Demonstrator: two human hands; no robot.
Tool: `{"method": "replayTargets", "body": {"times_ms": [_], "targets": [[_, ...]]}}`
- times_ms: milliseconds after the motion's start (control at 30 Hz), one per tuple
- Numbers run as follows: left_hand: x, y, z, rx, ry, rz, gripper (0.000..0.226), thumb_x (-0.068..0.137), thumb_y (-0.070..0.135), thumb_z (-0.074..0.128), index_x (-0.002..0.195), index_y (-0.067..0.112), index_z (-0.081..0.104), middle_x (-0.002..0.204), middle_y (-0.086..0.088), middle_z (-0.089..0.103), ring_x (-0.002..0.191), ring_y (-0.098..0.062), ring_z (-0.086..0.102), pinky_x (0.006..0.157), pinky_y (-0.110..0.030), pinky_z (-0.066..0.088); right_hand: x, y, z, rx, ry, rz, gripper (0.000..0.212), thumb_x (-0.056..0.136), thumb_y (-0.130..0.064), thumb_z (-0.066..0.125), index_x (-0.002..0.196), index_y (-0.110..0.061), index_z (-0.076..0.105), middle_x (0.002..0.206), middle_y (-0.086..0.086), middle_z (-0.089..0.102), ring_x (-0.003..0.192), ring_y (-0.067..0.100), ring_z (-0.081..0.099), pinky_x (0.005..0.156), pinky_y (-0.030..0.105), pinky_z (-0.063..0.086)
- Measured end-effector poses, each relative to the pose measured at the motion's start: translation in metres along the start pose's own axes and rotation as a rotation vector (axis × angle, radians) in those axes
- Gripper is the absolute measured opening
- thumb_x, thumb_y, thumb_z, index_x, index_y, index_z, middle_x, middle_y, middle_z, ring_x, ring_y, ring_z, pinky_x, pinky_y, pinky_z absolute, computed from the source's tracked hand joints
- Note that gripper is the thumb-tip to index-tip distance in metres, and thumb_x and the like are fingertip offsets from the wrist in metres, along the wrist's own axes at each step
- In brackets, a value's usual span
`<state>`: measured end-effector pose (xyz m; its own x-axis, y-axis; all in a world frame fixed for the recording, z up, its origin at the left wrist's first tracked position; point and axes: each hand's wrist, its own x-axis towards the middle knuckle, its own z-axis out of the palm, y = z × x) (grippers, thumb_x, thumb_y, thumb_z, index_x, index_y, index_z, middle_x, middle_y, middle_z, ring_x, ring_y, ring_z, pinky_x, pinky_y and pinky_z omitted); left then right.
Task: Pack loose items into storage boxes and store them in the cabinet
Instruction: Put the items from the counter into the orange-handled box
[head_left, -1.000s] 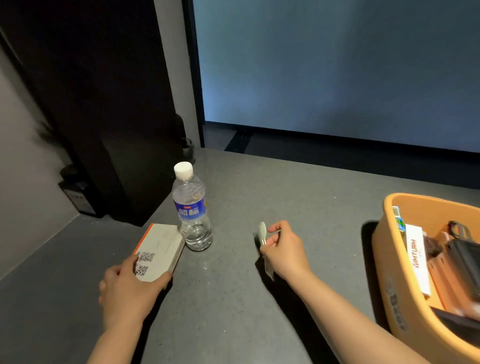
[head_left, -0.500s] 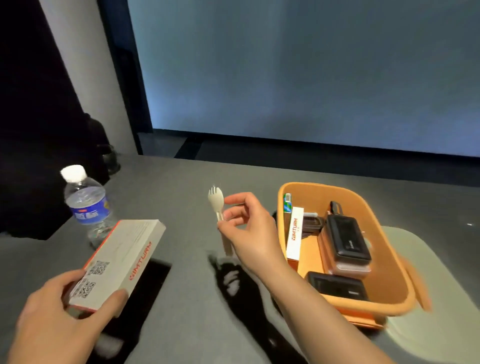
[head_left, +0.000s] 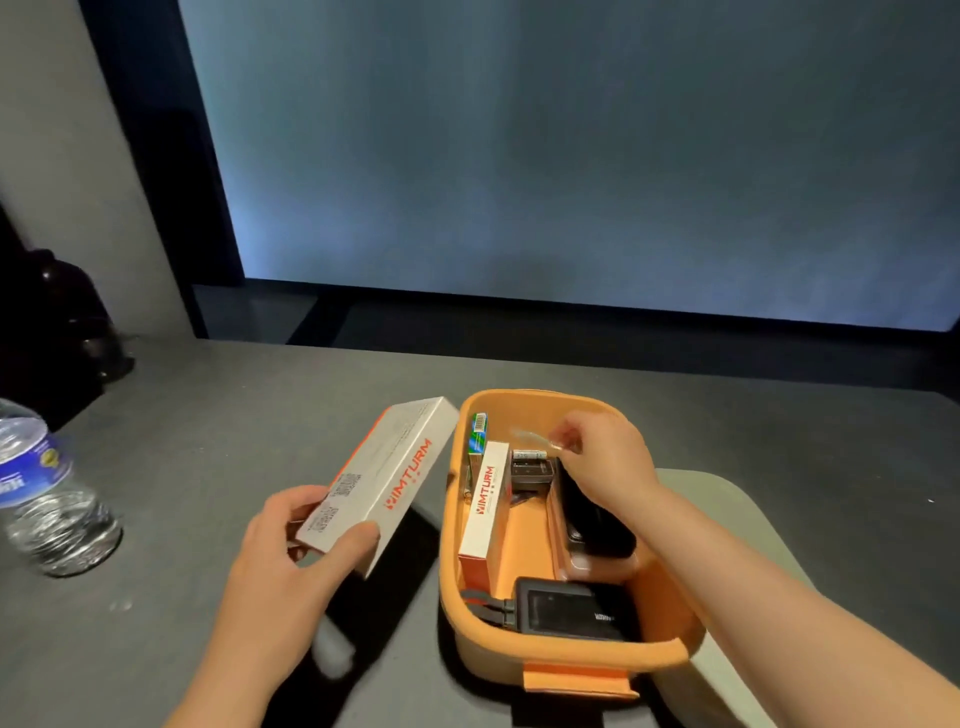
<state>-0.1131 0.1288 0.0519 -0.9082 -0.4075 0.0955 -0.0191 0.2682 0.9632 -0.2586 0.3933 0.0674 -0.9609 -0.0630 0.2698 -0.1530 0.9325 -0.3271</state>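
My right hand (head_left: 605, 460) hangs over the far end of the orange plastic storage box (head_left: 670, 652), its fingers (head_left: 563, 441) pinching a pale plastic spork (head_left: 530, 435), blurred, whose head points away from my fingertips toward the box's far left corner. Below those fingers, inside the box, lie a black glossy case (head_left: 592, 519), a small dark battery holder (head_left: 530, 467), a white and orange carton printed IMTURM (head_left: 484, 506) standing on its edge against the left wall, a green and blue small packet (head_left: 478, 431) behind it, and a black rectangular device (head_left: 571, 613) at the near end. My left hand (head_left: 280, 571) grips the near end of a second long white and orange cardboard box (head_left: 387, 478), thumb on its top face, fingers curled beneath; it is tilted up above the grey table (head_left: 234, 426), its far end just beside the storage box's left rim. Well to the left of that hand stands a clear plastic water bottle with a blue label (head_left: 41, 493). A pale grey lid (head_left: 727, 509) lies under the storage box on the right.
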Motion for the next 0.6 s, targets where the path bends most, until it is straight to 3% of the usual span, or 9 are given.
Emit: {"method": "replayTargets", "body": {"times_ms": [167,333,400,467,533,600], "targets": [[0.013,0.014,0.016,-0.007,-0.047,0.011,0.054,0.055,0.048,0.068,0.104,0.03,0.059,0.11,0.003,0.062,0.1,-0.006,0.058,0.081,-0.024,0.042,0.039,-0.009,0.018,-0.251,-0.05,-0.072,0.022,0.091,-0.02,0.064,0.111,-0.028,0.067,0.108,0.003,0.061,0.1,0.022,0.053,0.084,0.032,0.047],[0.02,0.02,0.02,-0.005,-0.077,0.042,0.05,0.058,0.048,0.066,0.104,0.032,0.058,0.11,0.007,0.062,0.099,-0.002,0.058,0.078,-0.02,0.042,0.054,-0.019,0.028,-0.218,-0.175,-0.011,0.029,0.091,-0.024,0.064,0.12,-0.027,0.062,0.119,0.003,0.06,0.104,0.021,0.055,0.091,0.034,0.049],[0.022,0.023,0.023,0.001,-0.092,0.055,0.049,0.057,0.05,0.067,0.103,0.034,0.057,0.11,0.009,0.062,0.099,0.0,0.057,0.078,-0.02,0.043,0.047,-0.023,0.021,-0.012,-0.141,-0.011,0.026,0.094,-0.025,0.059,0.12,-0.027,0.063,0.118,-0.002,0.063,0.104,0.016,0.057,0.086,0.031,0.051],[0.024,0.027,0.031,-0.007,-0.106,0.064,0.054,0.053,0.056,0.068,0.102,0.037,0.056,0.11,0.01,0.061,0.098,0.003,0.056,0.075,-0.017,0.041,0.03,-0.032,0.007,0.362,-0.105,-0.012,0.021,0.098,-0.037,0.051,0.111,-0.028,0.064,0.107,-0.009,0.068,0.096,0.009,0.06,0.079,0.027,0.051],[0.024,0.035,0.044,-0.023,-0.117,0.079,0.061,0.048,0.062,0.067,0.103,0.038,0.054,0.112,0.01,0.059,0.097,0.007,0.055,0.074,-0.013,0.04,0.006,-0.044,-0.014,0.792,-0.094,0.03,0.03,0.097,-0.052,0.042,0.104,-0.034,0.064,0.093,-0.009,0.071,0.084,0.009,0.066,0.073,0.028,0.055],[0.021,0.042,0.062,0.014,-0.142,0.127,0.065,0.048,0.065,0.066,0.105,0.039,0.051,0.113,0.015,0.054,0.098,0.008,0.052,0.075,-0.013,0.04,-0.015,-0.052,-0.033,1.056,-0.148,0.097,0.039,0.088,-0.067,0.043,0.105,-0.038,0.061,0.089,-0.008,0.073,0.078,0.011,0.07,0.063,0.027,0.058]]}}
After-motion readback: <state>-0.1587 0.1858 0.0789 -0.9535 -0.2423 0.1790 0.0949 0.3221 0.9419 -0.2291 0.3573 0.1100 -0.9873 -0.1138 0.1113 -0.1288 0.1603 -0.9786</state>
